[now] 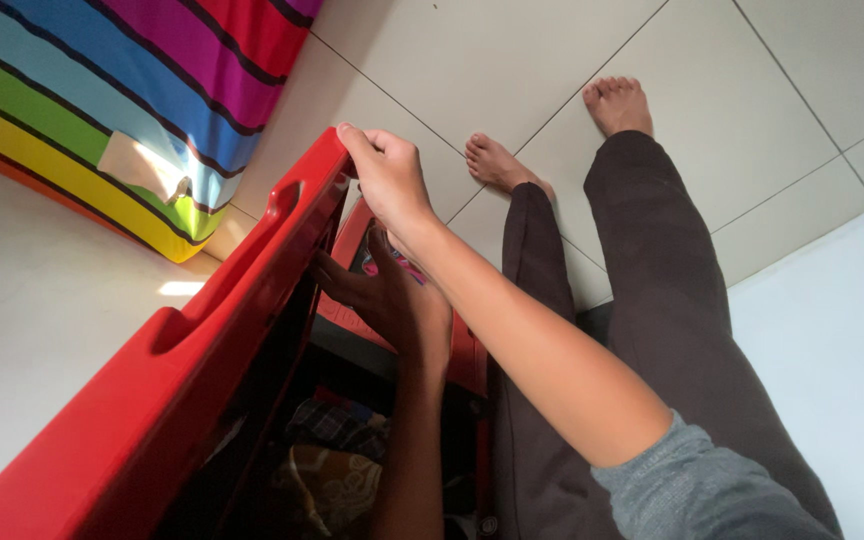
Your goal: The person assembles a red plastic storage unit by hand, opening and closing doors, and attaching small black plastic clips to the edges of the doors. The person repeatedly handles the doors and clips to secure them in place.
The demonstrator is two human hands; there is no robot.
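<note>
A person seen from above sits on a pale tiled floor [512,60], legs in dark trousers [652,300] stretched out and feet bare. Beside the left leg stands a red plastic storage box [152,400], its hinged red lid [252,270] tilted up and open. The right hand [387,175] grips the top corner of the lid, fingers curled tightly over its edge, holding it up. The left hand [382,295] reaches down inside the box with fingers spread fairly wide, pressing against a red inner panel near a small pink and dark item [392,265]; whether it grasps that item cannot be told. Deeper in the box lie folded patterned cloths [332,470] in shadow. A rainbow-striped fabric [102,100] lies on the floor at upper left. The step in hand appears to be reaching into the opened box; the next move would likely need the lid kept steady while the left hand closes on something.
</note>
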